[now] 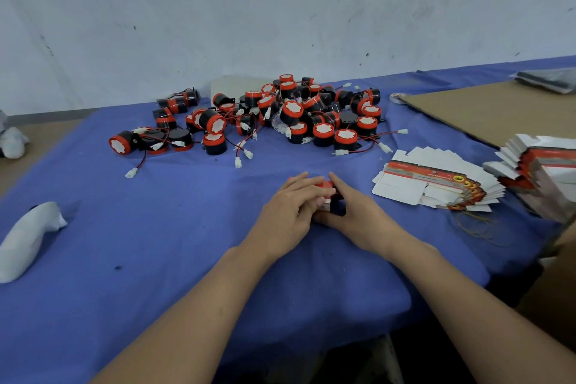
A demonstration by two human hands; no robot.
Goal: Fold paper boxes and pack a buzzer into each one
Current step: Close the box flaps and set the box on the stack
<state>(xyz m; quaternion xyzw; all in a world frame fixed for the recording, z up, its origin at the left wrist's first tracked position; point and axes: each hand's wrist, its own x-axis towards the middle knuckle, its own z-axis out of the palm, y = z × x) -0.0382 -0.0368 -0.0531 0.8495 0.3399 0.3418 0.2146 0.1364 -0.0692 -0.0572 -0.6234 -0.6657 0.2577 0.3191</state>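
Left hand [290, 212] and right hand [358, 215] each hold a closed grip round a half-hidden box [325, 186] on the counter [187, 227]; judged step: closing it; next calls for tucking flaps squarely.

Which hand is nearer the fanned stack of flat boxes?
Right. The right hand lies just left of the flat boxes; the left hand sits farther left, beyond it.

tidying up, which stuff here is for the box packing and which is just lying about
Job: buzzer pile, fanned flat boxes, second box stack, red-and-black item held by left hand and right hand.
Lying about: white cloth bundle, cardboard sheet, grey bag.
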